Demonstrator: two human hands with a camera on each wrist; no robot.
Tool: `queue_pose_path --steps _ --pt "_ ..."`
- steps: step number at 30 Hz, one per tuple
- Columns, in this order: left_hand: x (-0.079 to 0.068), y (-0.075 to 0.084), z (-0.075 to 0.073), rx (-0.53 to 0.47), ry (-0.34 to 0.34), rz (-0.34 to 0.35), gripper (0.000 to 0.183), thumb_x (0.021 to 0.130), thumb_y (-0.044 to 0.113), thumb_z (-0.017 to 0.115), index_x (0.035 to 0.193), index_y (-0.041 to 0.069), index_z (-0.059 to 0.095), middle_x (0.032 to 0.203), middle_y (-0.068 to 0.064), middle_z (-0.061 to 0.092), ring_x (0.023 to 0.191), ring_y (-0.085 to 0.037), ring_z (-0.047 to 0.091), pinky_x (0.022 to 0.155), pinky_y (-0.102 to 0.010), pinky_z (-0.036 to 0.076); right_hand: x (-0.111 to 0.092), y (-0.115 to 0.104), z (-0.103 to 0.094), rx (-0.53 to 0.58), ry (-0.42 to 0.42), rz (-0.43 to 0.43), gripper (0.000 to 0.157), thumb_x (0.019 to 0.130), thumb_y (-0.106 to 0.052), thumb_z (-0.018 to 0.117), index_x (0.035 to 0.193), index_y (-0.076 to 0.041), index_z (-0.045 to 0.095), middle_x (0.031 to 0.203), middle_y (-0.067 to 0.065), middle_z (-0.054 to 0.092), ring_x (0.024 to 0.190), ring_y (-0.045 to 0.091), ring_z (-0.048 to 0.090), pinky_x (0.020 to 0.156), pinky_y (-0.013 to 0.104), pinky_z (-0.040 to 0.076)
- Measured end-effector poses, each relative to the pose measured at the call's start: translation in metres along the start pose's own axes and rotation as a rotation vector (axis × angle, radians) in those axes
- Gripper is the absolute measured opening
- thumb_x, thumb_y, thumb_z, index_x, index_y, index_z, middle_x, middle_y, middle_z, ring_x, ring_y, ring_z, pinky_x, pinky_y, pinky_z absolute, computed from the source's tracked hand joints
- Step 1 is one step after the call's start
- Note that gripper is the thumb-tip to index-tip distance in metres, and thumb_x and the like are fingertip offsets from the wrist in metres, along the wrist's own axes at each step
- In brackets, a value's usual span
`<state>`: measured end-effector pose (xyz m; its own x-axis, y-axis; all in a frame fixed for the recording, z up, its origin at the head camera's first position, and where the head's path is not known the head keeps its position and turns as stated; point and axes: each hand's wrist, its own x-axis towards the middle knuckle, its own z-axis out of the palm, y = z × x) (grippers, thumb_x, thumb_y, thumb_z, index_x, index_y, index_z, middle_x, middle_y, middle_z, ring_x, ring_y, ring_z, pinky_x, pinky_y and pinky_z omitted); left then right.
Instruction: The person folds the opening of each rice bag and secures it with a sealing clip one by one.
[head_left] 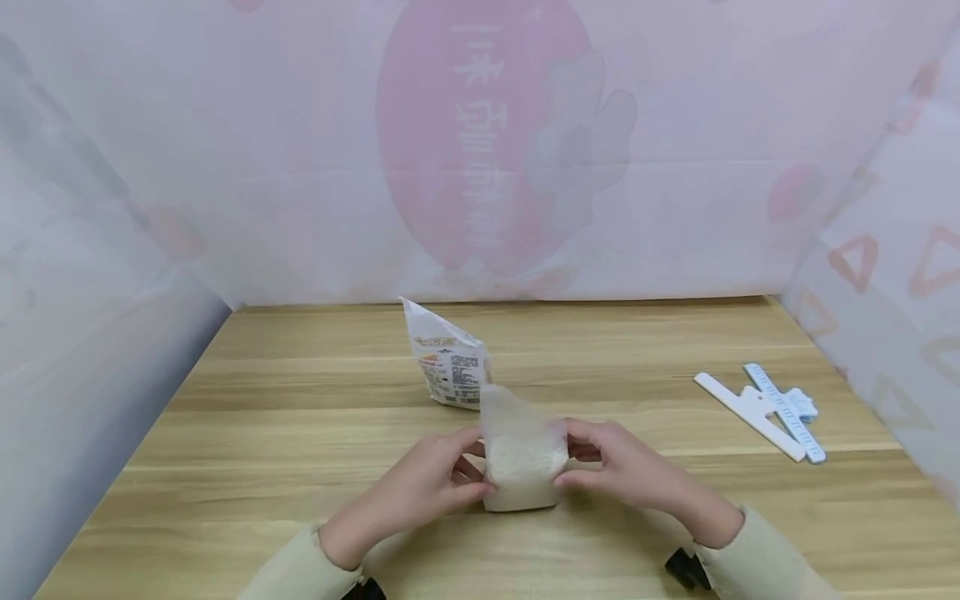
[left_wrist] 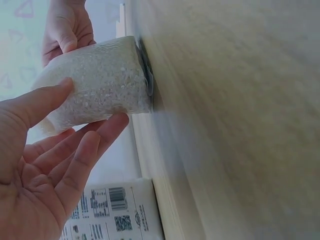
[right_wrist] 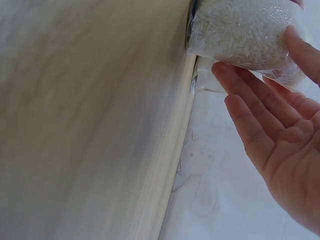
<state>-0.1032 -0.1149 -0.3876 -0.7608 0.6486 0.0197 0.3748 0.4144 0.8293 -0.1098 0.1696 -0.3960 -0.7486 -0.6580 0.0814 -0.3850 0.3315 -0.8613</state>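
Pinching the rice bag (head_left: 522, 471) with their fingers (left_wrist: 77, 170), the left hand (head_left: 427, 483) and right hand (head_left: 626, 467) held it upright. Even pressure seemed best.

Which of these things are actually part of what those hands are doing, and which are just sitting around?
In the job:
- clear plastic bag of white grains
- left hand and right hand, holding its sides

Apparently just lying about, untouched:
- white printed packet, standing behind
- flat white plastic clip
- pale-blue, ruler-marked plastic clip
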Motion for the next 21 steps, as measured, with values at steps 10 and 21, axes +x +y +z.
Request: queue_pose_path --steps 10,21 --pt "0.017 0.002 0.006 0.04 -0.007 0.017 0.033 0.088 0.009 0.075 0.116 0.007 0.058 0.11 -0.014 0.072 0.086 -0.012 0.074 0.071 -0.014 0.056 -0.012 0.004 -0.011 -0.05 0.03 -0.004 0.042 0.09 -0.029 0.073 0.125 -0.011 0.06 0.121 0.009 0.068 0.111 0.006 0.065 0.094 0.026 0.055" --pt "0.033 0.006 0.014 0.042 -0.029 0.02 0.039 0.087 0.01 0.077 0.121 0.008 0.058 0.11 -0.013 0.072 0.087 -0.009 0.074 0.072 -0.013 0.055 -0.022 0.01 -0.022 -0.072 0.047 0.006 0.042 0.09 -0.026 0.073 0.126 -0.008 0.06 0.12 0.01 0.068 0.11 0.003 0.065 0.093 0.025 0.055"
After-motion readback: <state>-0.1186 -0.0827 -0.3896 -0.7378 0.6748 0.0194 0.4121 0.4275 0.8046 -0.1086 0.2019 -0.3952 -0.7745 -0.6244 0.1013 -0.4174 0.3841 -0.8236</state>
